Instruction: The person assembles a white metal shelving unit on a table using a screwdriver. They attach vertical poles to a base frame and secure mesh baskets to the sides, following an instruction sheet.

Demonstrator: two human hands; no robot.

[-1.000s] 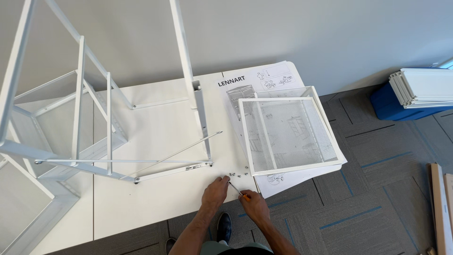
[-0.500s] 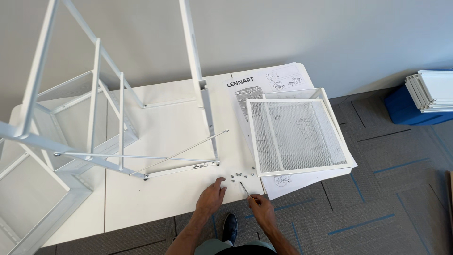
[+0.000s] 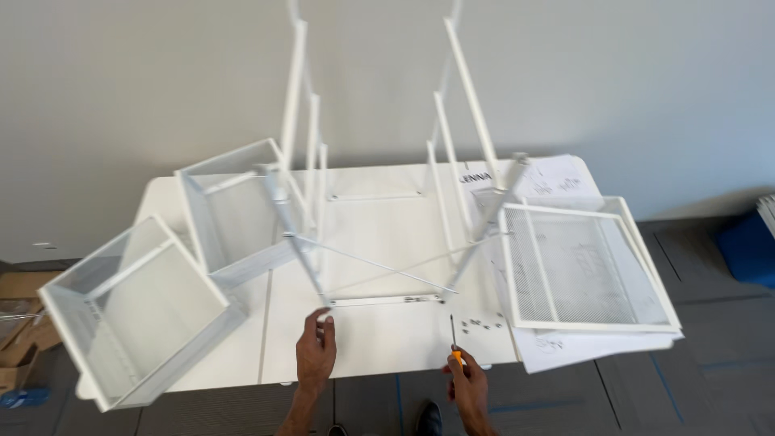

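A white desk is standing against a pale wall, and a white metal frame of thin bars is standing on it, its uprights rising toward the far side and two crossed thin rods running across its near face. The left hand is resting on the desk near the near edge, its fingers held together and reaching up to touch the near left corner of the frame, where the low crossbar is meeting the upright; it is not closed round anything that can be made out.

The right hand is sitting at the near edge of the desk, to the right of the left hand and well apart from it, and it is clamped on a screwdriver with an orange handle. The dark shaft is pointing away toward the far side, its tip lying just short of the crossbar. Just right of the tip, a scatter of small screws is lying on the desk.

Further right, a white mesh drawer is lying flat on unfolded instruction sheets, which are hanging over the desk's near right edge. At the left, two more mesh drawers are tilting: one leaning against the frame, the other overhanging the desk's left near corner. A blue bin is sitting on the grey carpet at far right, and cardboard is showing at the left edge.
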